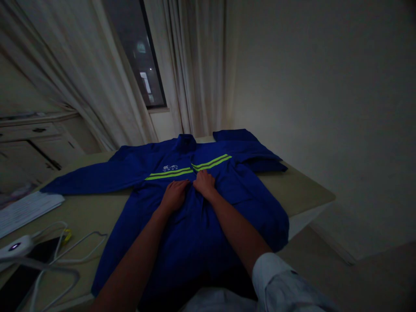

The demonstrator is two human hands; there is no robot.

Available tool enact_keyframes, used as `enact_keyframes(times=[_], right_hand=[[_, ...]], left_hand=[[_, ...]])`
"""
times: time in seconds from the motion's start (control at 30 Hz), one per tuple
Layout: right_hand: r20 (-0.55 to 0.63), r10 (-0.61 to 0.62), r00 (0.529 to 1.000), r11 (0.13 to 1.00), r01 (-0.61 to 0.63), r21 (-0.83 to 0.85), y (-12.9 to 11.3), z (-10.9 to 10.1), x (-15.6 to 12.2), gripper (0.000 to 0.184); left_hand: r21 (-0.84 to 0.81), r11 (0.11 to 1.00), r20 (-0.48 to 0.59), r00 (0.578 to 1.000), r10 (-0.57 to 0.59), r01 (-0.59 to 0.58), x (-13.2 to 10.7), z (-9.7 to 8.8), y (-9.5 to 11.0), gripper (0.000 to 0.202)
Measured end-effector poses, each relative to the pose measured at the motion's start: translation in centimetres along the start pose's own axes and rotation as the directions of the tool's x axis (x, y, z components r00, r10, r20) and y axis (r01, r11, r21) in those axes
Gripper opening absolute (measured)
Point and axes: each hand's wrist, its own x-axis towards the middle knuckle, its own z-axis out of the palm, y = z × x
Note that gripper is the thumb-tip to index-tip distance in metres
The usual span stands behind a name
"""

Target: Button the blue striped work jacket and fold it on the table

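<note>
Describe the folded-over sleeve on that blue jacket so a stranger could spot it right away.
Beside the window, a blue jacket lies spread on a beige table, collar pointing away. To the right of its yellow-green reflective stripes, one sleeve is doubled back into a thick fold, unlike the other sleeve, which stretches out flat.

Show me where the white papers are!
In the head view, the white papers lie at the left side of the table, just past the tip of the blue jacket's sleeve.
</note>
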Motion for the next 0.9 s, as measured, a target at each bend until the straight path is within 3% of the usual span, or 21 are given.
enact_keyframes(times=[0.23, 0.4, 0.5, 0.63, 0.9], right_hand=[[-0.026, -0.105, 0.994, 0.994, 0.105, 0.019, 1.1, -0.2, 0.5, 0.029], [-0.061, -0.128, 0.99, 0.981, 0.136, 0.141, 2.5, -0.2, 1.3, 0.021], [-0.06, -0.204, 0.977, 0.961, 0.212, 0.177, 3.2, -0.2, 1.4, 0.019], [-0.065, -0.243, 0.968, 0.951, 0.251, 0.181, 3.5, -0.2, 1.2, 0.017], [-0.073, -0.163, 0.984, 0.987, 0.163, -0.004, 3.1, -0.4, -0.4, 0.022]], left_hand=[[0.073, 0.994, 0.007, 0.997, -0.078, 0.077, 1.9, -1.6, 2.8, 0.043], [0.011, 0.977, -0.153, 0.966, -0.21, 0.215, 4.3, -1.2, 5.1, 0.034], [-0.051, 0.983, -0.176, 0.967, -0.184, 0.178, 4.3, -0.4, 5.1, 0.038], [-0.011, 0.984, -0.112, 0.977, -0.181, 0.18, 3.3, 0.0, 4.7, 0.034], [-0.008, 0.988, -0.155, 0.976, -0.153, 0.153, 2.9, -0.2, 5.2, 0.026]])
